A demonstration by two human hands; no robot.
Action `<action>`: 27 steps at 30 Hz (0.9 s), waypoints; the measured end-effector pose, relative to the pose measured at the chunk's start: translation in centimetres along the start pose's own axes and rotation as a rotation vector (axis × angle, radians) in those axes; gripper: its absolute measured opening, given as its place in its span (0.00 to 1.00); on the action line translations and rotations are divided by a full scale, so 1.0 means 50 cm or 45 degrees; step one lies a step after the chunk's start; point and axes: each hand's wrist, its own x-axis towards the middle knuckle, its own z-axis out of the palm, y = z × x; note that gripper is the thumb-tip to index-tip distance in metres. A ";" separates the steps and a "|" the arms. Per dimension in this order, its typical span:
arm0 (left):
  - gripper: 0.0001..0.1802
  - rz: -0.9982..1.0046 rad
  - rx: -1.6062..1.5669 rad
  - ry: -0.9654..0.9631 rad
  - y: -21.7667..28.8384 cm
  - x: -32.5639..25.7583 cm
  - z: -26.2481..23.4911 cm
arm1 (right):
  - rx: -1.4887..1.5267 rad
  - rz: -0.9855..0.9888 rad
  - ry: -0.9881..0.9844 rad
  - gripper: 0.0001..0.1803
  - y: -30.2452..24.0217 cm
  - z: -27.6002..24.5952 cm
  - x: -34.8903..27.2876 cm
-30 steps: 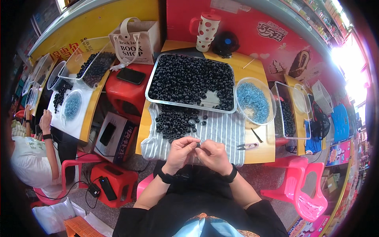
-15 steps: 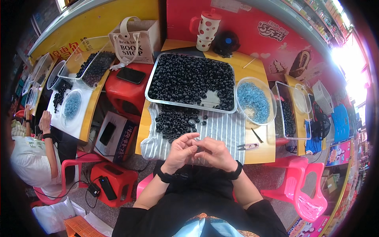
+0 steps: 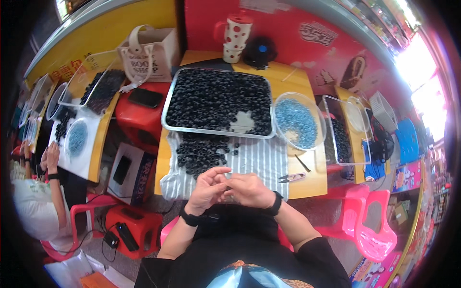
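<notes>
My left hand (image 3: 206,191) and my right hand (image 3: 251,190) meet at the front edge of the table, fingertips together. Both are closed in a pinch; whatever they hold is too small or hidden to make out. Under and beyond them lies a grey-and-white striped cloth (image 3: 261,158), with a heap of black ring-shaped beads (image 3: 194,156) on it. Behind stands a clear rectangular tray (image 3: 243,122) full of the same beads. To its right, a round clear bowl (image 3: 321,127) holds small light-blue pieces (image 3: 294,115). Thread snips (image 3: 293,178) and dark tweezers (image 3: 303,163) lie right of my hands.
A polka-dot cup (image 3: 237,36) and a dark round device (image 3: 260,53) stand at the back. Left are a red stool (image 3: 129,113) with a phone (image 3: 145,97) and a tote bag (image 3: 158,67). Another person (image 3: 36,206) works at the left table; a pink chair (image 3: 377,223) stands right.
The view has shifted, so the table sits further left in the picture. My two hands have drawn closer together at the fingertips. Trays, bowl and tools lie as before.
</notes>
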 end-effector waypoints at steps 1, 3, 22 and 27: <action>0.22 0.000 -0.004 0.002 0.001 -0.001 -0.001 | -0.013 -0.003 -0.002 0.14 0.004 0.005 -0.001; 0.21 -0.003 0.004 -0.007 0.001 0.000 -0.004 | -0.023 -0.020 -0.025 0.15 0.015 0.008 -0.002; 0.12 0.033 0.076 -0.208 -0.018 0.016 -0.007 | -1.422 0.669 0.929 0.17 0.021 -0.403 -0.178; 0.09 0.037 0.037 -0.166 -0.018 0.007 -0.010 | -0.451 0.658 0.747 0.12 0.028 -0.268 -0.123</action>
